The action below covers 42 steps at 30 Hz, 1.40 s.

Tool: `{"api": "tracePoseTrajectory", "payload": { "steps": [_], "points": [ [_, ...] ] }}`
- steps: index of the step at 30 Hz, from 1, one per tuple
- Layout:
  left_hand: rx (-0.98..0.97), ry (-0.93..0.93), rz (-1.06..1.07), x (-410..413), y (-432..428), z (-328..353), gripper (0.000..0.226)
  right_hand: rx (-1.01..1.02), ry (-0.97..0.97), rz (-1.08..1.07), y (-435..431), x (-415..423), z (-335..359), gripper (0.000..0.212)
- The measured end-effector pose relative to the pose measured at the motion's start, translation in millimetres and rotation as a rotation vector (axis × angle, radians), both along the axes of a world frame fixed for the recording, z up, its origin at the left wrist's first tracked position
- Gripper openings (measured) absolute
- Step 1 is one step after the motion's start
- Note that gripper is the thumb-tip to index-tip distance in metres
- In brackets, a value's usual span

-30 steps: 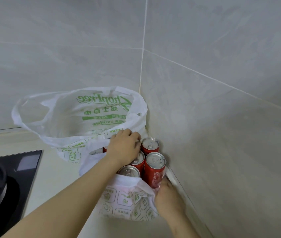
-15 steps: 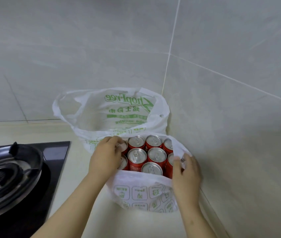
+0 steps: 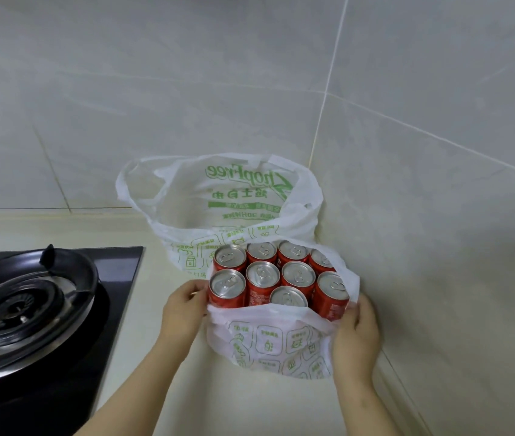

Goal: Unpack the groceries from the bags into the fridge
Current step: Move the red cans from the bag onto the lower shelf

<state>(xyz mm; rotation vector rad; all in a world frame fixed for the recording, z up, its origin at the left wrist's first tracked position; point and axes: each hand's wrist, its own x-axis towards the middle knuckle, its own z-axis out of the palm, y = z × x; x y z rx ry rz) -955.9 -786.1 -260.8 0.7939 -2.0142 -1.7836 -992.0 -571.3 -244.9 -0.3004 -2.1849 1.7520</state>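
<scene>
A white plastic bag (image 3: 278, 344) with green print stands on the cream counter (image 3: 249, 404) in the wall corner. Several red soda cans (image 3: 264, 278) with silver tops stand packed upright inside it, their tops exposed. My left hand (image 3: 183, 309) holds the bag's left rim beside the front left can. My right hand (image 3: 356, 332) grips the bag's right rim, pulled down past the front right can. A second white bag (image 3: 218, 196) with a green logo stands open behind, against the wall; its contents are hidden.
A black gas hob (image 3: 45, 325) with a round burner and metal ring lies on the counter to the left. Grey tiled walls (image 3: 438, 215) close in behind and to the right of the bags.
Both hands slid down the near bag's sides, pulling the plastic lower, so more cans show. The camera view shifted right to left, bringing the hob further in.
</scene>
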Motion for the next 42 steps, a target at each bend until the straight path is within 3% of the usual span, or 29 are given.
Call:
{"api": "tracePoseTrajectory", "payload": {
  "steps": [2, 3, 5, 11, 13, 17, 19, 22, 24, 27, 28, 29, 31, 33, 35, 39, 42],
  "points": [
    [0.19, 0.062, -0.127, 12.4, 0.8, 1.1, 0.019, 0.051, -0.019, -0.021, 4.9, 0.3, -4.8, 0.018],
    [0.17, 0.074, -0.206, 19.1, 2.6, -1.8, 0.032, 0.077, -0.037, -0.025, 7.0, -0.6, -7.1, 0.013],
    [0.06, 0.076, -0.268, 26.2, 8.7, -7.0, 0.052, 0.147, -0.078, -0.007, 11.2, -3.5, -11.2, 0.008],
    [-0.356, -0.042, -0.271, 14.1, 7.1, -21.4, 0.055, 0.457, -0.215, 0.082, 23.9, -20.3, -22.1, 0.013],
    [-0.39, -0.084, -0.279, 14.4, 11.1, -13.8, 0.059, 0.484, -0.238, 0.108, 25.3, -21.5, -22.0, 0.013],
    [0.164, 0.037, -0.352, 26.7, 32.5, 12.9, 0.062, 0.388, -0.176, 0.182, 18.1, -9.7, -30.2, 0.024],
    [0.237, 0.109, -0.313, 22.5, 37.2, 11.8, 0.039, 0.332, -0.132, 0.235, 11.7, -2.0, -35.5, 0.036],
    [0.06, 0.173, -0.179, 11.2, 41.3, 3.5, 0.031, 0.273, -0.114, 0.212, 8.0, 5.4, -39.1, 0.031],
    [-0.088, 0.139, -0.22, 8.3, 33.6, -8.7, 0.037, 0.318, -0.111, 0.242, 10.6, 12.3, -44.4, 0.027],
    [-0.313, -0.025, -0.318, 14.0, 14.7, -30.9, 0.087, 0.43, -0.092, 0.323, 18.2, 19.2, -51.4, 0.025],
    [-0.375, -0.084, -0.323, 16.5, 10.4, -35.2, 0.093, 0.447, -0.081, 0.325, 21.2, 20.4, -49.4, 0.021],
    [-0.385, -0.082, -0.33, 18.2, 7.4, -37.3, 0.092, 0.425, -0.072, 0.337, 24.0, 21.5, -45.9, 0.018],
    [-0.217, 0.021, -0.356, 20.0, 11.5, -30.8, 0.089, 0.235, -0.121, 0.346, 24.3, 21.2, -33.8, 0.022],
    [-0.018, 0.12, -0.358, 18.1, 21.5, -19.9, 0.082, 0.054, -0.169, 0.255, 20.9, 12.7, -31.8, 0.026],
    [0.062, 0.18, -0.276, 14.7, 27.1, -16.5, 0.075, 0.017, -0.178, 0.154, 14.2, 0.5, -36.2, 0.026],
    [0.008, 0.098, -0.128, 11.2, 24.7, -13.2, 0.061, -0.156, -0.221, 0.226, 9.1, -17.0, -44.2, 0.049],
    [-0.01, 0.04, -0.151, 10.2, 15.2, -12.6, 0.057, -0.158, -0.303, 0.27, 10.6, -20.9, -43.8, 0.043]
  ]
}}
